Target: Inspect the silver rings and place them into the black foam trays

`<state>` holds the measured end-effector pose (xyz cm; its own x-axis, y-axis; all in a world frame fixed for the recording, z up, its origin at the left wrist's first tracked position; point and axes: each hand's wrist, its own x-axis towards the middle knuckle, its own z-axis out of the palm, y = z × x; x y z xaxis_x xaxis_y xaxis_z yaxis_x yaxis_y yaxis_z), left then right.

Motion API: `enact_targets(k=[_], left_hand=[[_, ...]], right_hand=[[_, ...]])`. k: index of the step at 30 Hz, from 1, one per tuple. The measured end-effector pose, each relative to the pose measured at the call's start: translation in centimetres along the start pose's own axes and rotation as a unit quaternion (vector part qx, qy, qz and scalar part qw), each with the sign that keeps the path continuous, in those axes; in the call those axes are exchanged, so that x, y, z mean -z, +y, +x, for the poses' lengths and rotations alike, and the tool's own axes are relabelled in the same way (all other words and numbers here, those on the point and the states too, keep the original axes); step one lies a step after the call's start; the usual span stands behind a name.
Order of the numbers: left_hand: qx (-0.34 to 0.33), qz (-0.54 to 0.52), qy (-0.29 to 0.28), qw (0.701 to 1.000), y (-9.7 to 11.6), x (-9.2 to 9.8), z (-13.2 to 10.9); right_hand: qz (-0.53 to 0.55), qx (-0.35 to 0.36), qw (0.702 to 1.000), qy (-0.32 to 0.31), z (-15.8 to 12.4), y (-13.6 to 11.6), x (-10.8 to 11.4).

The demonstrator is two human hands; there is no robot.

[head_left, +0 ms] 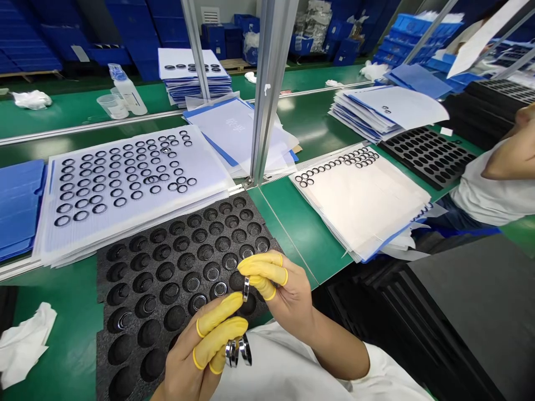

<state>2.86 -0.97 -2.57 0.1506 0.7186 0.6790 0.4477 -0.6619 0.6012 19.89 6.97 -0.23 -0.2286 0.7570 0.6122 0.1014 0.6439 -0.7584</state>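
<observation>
Head view: right hand (281,284) pinches a metal ring (246,289) edge-on, long axis upright; left hand (194,351) pinches several rings (237,352)

A few polished silver metal rings (238,352) stand on edge in a short, slightly fanned row, pinched in the yellow-cotted fingertips of the left hand (196,351). A single matching ring (246,289), seen nearly edge-on, stands upright, held between the finger cots of the right hand (284,292).
</observation>
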Motion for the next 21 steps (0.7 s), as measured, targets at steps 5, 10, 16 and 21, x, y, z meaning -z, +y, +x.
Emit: enact_targets(k=[5, 10, 16, 21], left_hand=[[-0.014, -0.014, -0.017, 1.0, 0.1, 0.4, -0.1], [-0.002, 0.004, -0.048, 0.999, -0.1, 1.8, -1.1], [-0.048, 0.024, -0.083, 0.995, 0.1, 2.1, -0.1], [-0.065, 0.014, -0.089, 0.994, 0.2, 1.6, 0.5]], right_hand=[[0.015, 0.015, 1.0, -0.02, -0.5, 0.0, -0.3], [-0.015, 0.037, 0.999, -0.017, -0.7, 0.0, -0.3], [-0.05, 0.098, 0.994, -0.011, -0.9, 0.1, -0.4], [-0.055, 0.112, 0.992, -0.006, -1.0, 0.3, -0.5]])
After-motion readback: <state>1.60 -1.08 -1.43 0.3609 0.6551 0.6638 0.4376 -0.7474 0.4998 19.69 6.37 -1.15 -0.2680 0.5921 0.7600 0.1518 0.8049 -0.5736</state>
